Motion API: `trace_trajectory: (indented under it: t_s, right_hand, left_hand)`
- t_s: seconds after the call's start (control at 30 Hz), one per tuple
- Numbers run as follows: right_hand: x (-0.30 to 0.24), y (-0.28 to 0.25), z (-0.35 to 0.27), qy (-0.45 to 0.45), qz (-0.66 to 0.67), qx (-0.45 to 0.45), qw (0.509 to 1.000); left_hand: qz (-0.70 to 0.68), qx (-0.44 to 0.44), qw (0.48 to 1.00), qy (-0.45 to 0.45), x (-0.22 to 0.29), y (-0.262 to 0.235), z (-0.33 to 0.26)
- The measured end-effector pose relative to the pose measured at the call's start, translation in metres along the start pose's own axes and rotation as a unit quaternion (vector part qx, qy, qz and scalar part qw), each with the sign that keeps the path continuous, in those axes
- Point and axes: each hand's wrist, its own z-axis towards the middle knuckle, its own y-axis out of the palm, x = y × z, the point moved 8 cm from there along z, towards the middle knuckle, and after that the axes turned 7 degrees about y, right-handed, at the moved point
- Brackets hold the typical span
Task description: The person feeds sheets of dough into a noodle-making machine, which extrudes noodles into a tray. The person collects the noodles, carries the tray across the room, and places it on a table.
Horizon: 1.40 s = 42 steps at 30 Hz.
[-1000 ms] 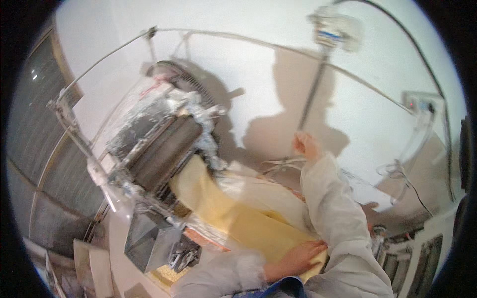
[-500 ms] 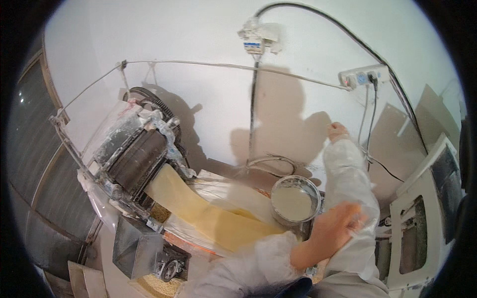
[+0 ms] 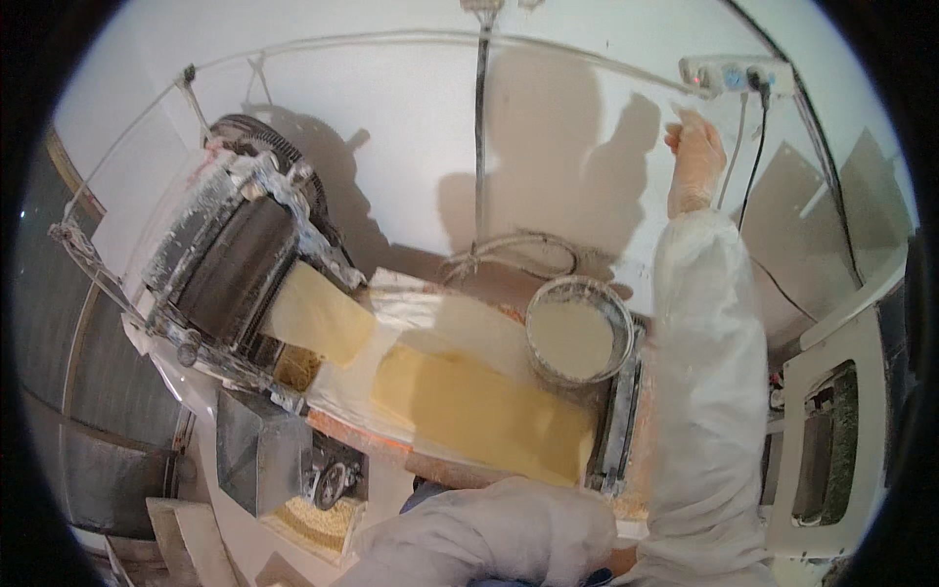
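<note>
My right hand (image 3: 695, 157) is raised in front of the wall, just below a white power strip (image 3: 736, 75). Its fingers are loosely apart, with nothing visible in them. Of my left hand (image 3: 623, 562) only a patch of skin shows at the lower edge beside my right sleeve; its fingers are hidden. A short yellow dough sheet (image 3: 323, 318) hangs out of the roller machine (image 3: 238, 266). Apart from it, a longer dough sheet (image 3: 484, 406) lies flat on the pale-covered work surface (image 3: 416, 311). Behind the longer sheet stands a round bowl (image 3: 577, 338) of pale powder.
A toothed gear wheel (image 3: 269, 142) sits behind the rollers. In front are a grey metal hopper (image 3: 256, 452) and a handwheel (image 3: 333, 481). A cord (image 3: 391, 37) runs across above the machine. To the right stands a white machine frame (image 3: 797, 450).
My view has shifted downward. The right hand's fingers have loosened from a closed shape. My left hand has dropped from the right sleeve. The dough strip now shows as two separate pieces.
</note>
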Motion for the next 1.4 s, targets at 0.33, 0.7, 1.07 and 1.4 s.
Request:
trace_trajectory:
  t_s: [0.33,0.7,1.07,1.4]
  right_hand:
    - [0.267,-0.137,-0.366,0.403,-0.273,-0.376,0.788]
    - [0.342,-0.178,-0.456,0.483,-0.461,-0.285,0.687]
    - [0.344,-0.189,-0.447,0.555,-0.387,-0.114,0.728]
    - [0.312,-0.181,-0.417,0.386,-0.570,-0.101,0.719]
  left_hand:
    - [0.159,0.303,0.786,-0.515,-0.137,-0.070,-0.276]
    - [0.164,0.271,0.804,-0.503,-0.185,-0.041,-0.272]
    - [0.099,0.285,0.796,-0.525,-0.175,-0.038,-0.265]
    - [0.098,0.315,0.784,-0.525,-0.176,-0.049,-0.282]
